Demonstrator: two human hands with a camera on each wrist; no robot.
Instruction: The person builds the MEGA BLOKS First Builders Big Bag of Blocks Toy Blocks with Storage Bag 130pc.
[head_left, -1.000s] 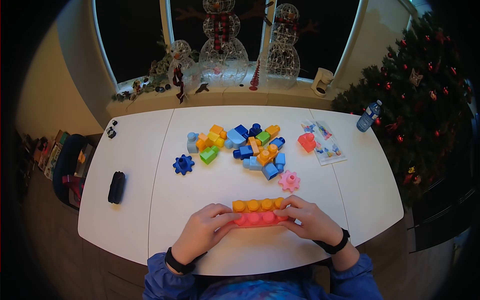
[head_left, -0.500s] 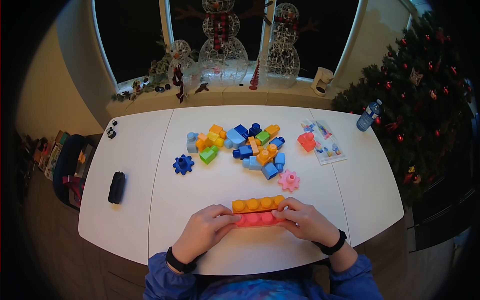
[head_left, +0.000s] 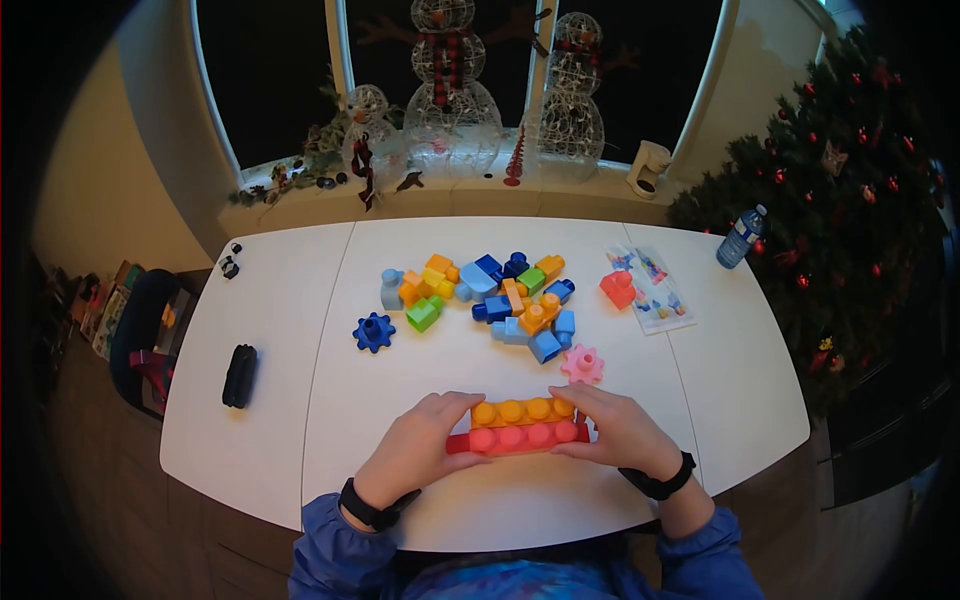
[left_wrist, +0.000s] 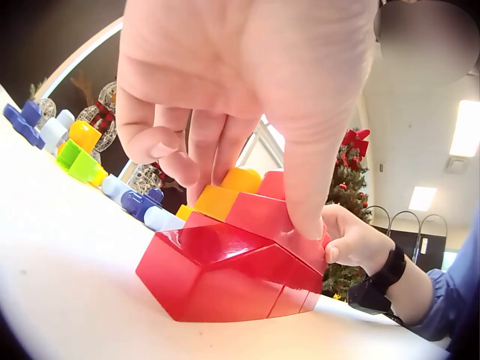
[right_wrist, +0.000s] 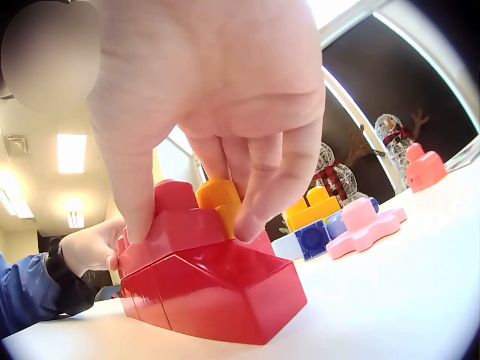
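Stack of toy bricks: lower centre of the head view, on the white table (head_left: 250,460). An orange brick (head_left: 525,411) and a red brick (head_left: 525,437) lie side by side over a glossy red base (left_wrist: 225,277); whether they are fully seated cannot be told.

Left hand (head_left: 425,440): thumb on the near face, fingers at the far side, gripping one end. Right hand (head_left: 620,430): fingers and thumb part-closed about the opposite end.

Handling, as judged: light, stiff hollow plastic, not fragile; the base's slick sloped ends may slip. Best hold is on the flat long sides near both ends, thumbs near, fingers far.

Surroundings: pink gear (head_left: 583,364) just beyond the right hand; loose blocks (head_left: 535,315) at upper centre; blue gear (head_left: 374,332) left of them; printed sheet (head_left: 665,312) at upper right
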